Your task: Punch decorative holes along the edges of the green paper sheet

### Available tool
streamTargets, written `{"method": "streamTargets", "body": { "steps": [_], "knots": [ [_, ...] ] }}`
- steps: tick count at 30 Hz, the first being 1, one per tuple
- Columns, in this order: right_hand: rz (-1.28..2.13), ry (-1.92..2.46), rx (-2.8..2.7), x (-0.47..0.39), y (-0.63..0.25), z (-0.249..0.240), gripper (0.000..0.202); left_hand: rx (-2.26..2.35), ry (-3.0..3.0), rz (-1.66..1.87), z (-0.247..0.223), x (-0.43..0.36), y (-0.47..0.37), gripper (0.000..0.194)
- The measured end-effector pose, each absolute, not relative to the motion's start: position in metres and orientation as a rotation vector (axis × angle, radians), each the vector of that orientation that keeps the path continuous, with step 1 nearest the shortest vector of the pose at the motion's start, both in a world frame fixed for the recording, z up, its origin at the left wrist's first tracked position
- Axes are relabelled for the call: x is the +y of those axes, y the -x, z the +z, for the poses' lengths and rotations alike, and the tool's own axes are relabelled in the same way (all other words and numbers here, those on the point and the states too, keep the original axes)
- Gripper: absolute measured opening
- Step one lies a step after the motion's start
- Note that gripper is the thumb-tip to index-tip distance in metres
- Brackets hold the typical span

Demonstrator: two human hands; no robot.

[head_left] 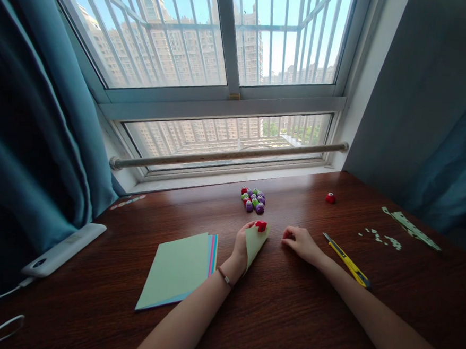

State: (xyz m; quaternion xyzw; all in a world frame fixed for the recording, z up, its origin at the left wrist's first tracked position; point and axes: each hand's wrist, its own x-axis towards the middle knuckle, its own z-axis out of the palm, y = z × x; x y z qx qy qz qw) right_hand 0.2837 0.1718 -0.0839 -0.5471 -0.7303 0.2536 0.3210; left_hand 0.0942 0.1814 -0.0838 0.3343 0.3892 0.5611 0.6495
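Observation:
My left hand (243, 244) is wrapped round a pale green sheet of paper rolled into a cone (255, 243), its wide end facing away from me. A small red toy figure (261, 226) shows at the cone's mouth; how deep it sits is hidden. To the right, my right hand (300, 243) is near the table top with its fingers curled closed, and no object shows in them. Beyond my hands stands a cluster of several small red, green and purple toy figures with eyes (253, 199). Another red figure (330, 198) stands alone farther right.
A stack of coloured paper (178, 269) lies left of my left arm. A yellow utility knife (347, 261) with its blade out lies beside my right forearm. Paper scraps (380, 238) and cut strips (411, 228) lie at right. A white power strip (66, 249) is at left.

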Motion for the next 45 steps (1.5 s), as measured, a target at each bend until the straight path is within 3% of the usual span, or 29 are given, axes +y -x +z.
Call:
{"method": "streamTargets", "body": {
  "steps": [3, 10, 15, 19, 22, 30, 38, 41, 45],
  "knots": [
    [0.613, 1.517, -1.736, 0.183, -0.318, -0.065, 0.008, 0.846, -0.725, 1.252, -0.087, 0.182, -0.095, 0.036],
    [-0.059, 1.953, -1.324, 0.190, -0.447, -0.042, 0.009, 0.779, -0.711, 1.258, -0.089, 0.180, -0.097, 0.034],
    [-0.122, 2.206, -1.195, 0.180, -0.490, -0.053, 0.012, 0.728, -0.739, 1.269, -0.092, 0.179, -0.099, 0.032],
    [-0.207, 2.162, -1.184, 0.182, -0.486, -0.050, 0.024, 0.721, -0.780, 1.266, -0.094, 0.179, -0.100, 0.032],
    [-0.083, 1.888, -1.233, 0.188, -0.450, -0.043, 0.030, 0.719, -0.846, 1.254, -0.093, 0.177, -0.102, 0.034],
    [0.749, 1.122, -1.880, 0.164, -0.290, -0.047, 0.031, 0.752, -1.173, 1.098, -0.089, 0.168, -0.103, 0.033],
    [0.722, 1.141, -1.932, 0.161, -0.285, -0.057, 0.031, 0.803, -1.394, 1.097, -0.087, 0.164, -0.105, 0.036],
    [0.685, 1.212, -1.777, 0.175, -0.309, -0.054, 0.031, 0.819, -1.517, 1.134, -0.087, 0.162, -0.106, 0.046],
    [0.625, 1.328, -1.392, 0.204, -0.359, -0.060, 0.038, 0.825, -1.612, 1.164, -0.092, 0.163, -0.106, 0.041]
  ]
}}
